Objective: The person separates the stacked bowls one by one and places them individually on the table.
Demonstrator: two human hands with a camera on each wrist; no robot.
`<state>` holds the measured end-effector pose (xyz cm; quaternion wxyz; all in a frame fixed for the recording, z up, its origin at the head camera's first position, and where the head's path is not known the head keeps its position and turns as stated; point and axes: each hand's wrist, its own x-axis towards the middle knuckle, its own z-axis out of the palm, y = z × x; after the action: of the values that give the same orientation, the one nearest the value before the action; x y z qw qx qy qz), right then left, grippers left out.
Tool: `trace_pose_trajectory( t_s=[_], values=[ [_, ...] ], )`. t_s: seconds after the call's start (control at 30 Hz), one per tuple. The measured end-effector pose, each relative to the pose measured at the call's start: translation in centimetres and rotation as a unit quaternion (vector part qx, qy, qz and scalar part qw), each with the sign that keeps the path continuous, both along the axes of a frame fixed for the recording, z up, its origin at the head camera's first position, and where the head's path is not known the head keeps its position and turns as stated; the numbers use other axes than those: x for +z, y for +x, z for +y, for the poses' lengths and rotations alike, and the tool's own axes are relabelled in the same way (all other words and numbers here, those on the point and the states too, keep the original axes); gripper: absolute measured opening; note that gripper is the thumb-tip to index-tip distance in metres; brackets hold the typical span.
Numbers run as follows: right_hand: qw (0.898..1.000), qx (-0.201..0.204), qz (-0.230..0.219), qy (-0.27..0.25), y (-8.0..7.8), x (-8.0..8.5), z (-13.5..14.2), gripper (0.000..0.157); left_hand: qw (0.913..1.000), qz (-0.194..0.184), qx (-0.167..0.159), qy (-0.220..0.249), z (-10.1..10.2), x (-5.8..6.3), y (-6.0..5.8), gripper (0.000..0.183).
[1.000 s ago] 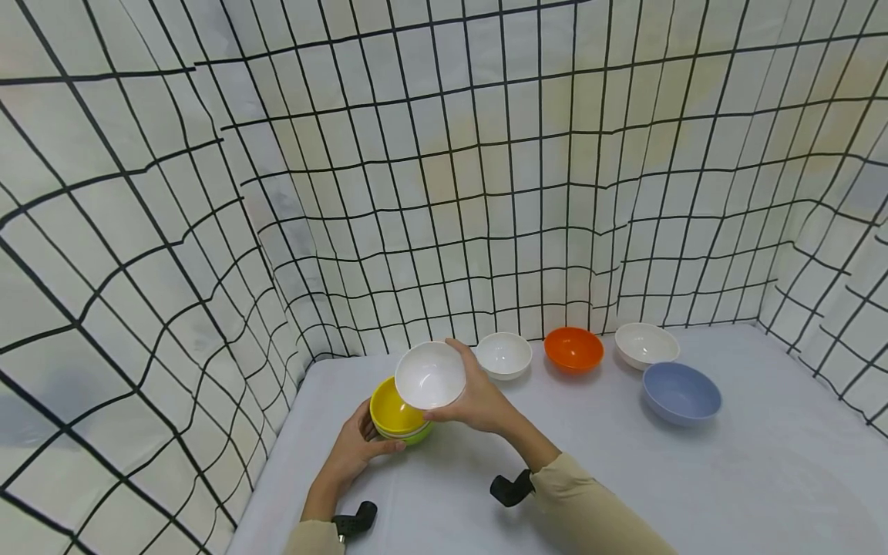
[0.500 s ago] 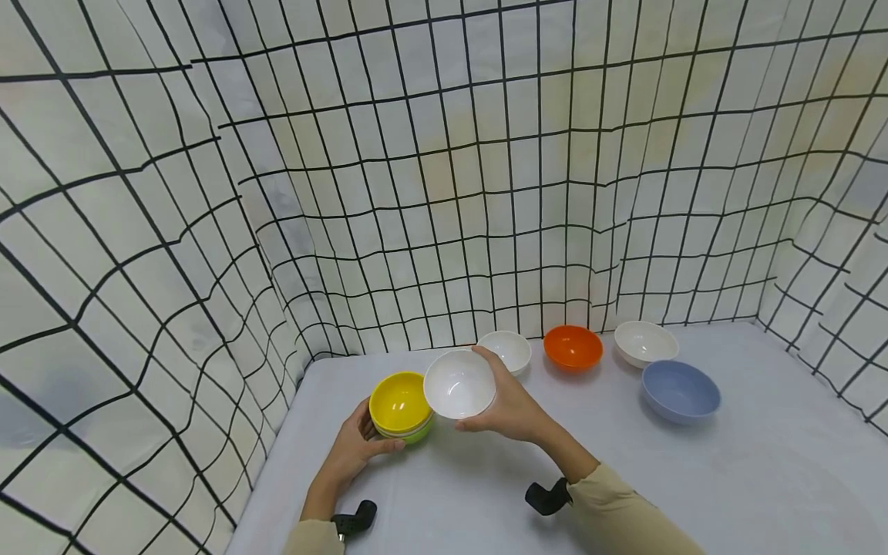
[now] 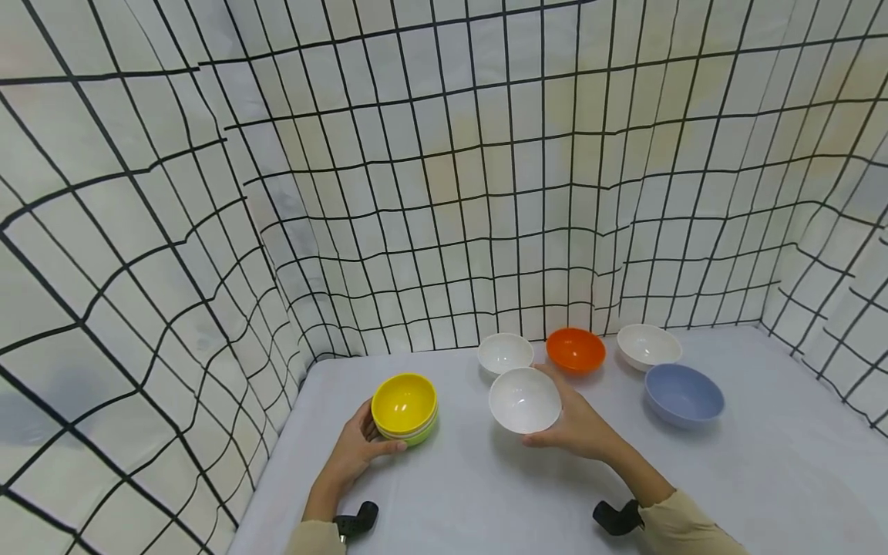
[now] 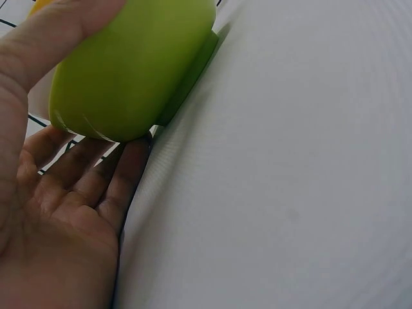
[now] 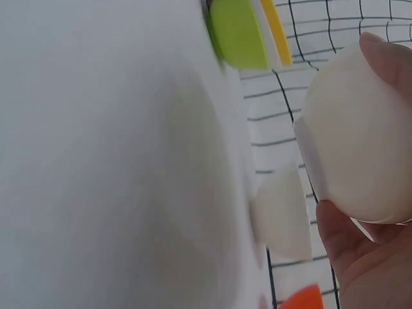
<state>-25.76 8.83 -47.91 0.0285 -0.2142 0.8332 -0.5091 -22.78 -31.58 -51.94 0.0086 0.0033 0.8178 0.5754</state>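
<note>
My left hand [image 3: 351, 455] holds a stack of nested bowls at the table's left, thumb on the near side and fingers round the outside. A yellow bowl [image 3: 403, 404] tops the stack, with a white rim below it and a green bowl [image 4: 129, 71] at the bottom, standing on the cloth. My right hand [image 3: 579, 420] grips a white bowl [image 3: 525, 401] by its side, thumb and fingers on opposite edges. In the right wrist view this white bowl [image 5: 360, 135] is raised off the table, its inside tilted towards the head camera in the head view.
Along the back of the white-covered table [image 3: 451, 493] stand a white bowl [image 3: 505, 354], an orange bowl [image 3: 575, 351] and another white bowl [image 3: 648, 345]. A larger blue bowl [image 3: 683, 395] sits in front of them at the right. Black-gridded white sheeting [image 3: 444, 193] surrounds the table's back and sides.
My right hand has carried the white bowl from over the yellow bowl to the right, and slightly nearer. The left hand and the stack have stayed in place.
</note>
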Motion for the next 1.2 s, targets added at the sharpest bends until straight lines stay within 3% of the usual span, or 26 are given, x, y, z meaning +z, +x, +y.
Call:
trace_pose_trajectory(
  t_s=[0.27, 0.6, 0.83, 1.2],
  values=[
    [1.000, -0.016, -0.025, 0.010, -0.2, -0.9, 4.2, 0.108, 1.0000, -0.002, 0.001, 0.000, 0.0, 0.0, -0.1, 0.105],
    [0.997, -0.044, -0.027, 0.065, -1.1, -1.9, 8.2, 0.115, 1.0000, -0.003, 0.003, -0.003, 0.2, 0.2, -0.1, 0.105],
    [0.997, -0.036, -0.034, 0.055, -1.5, -2.0, 9.2, 0.115, 1.0000, -0.003, 0.003, -0.006, 0.1, 0.2, -0.1, 0.106],
    [0.993, -0.048, -0.055, 0.092, -1.9, -2.3, 10.2, 0.119, 1.0000, -0.005, 0.003, -0.003, 0.1, 0.1, -0.1, 0.106]
  ],
)
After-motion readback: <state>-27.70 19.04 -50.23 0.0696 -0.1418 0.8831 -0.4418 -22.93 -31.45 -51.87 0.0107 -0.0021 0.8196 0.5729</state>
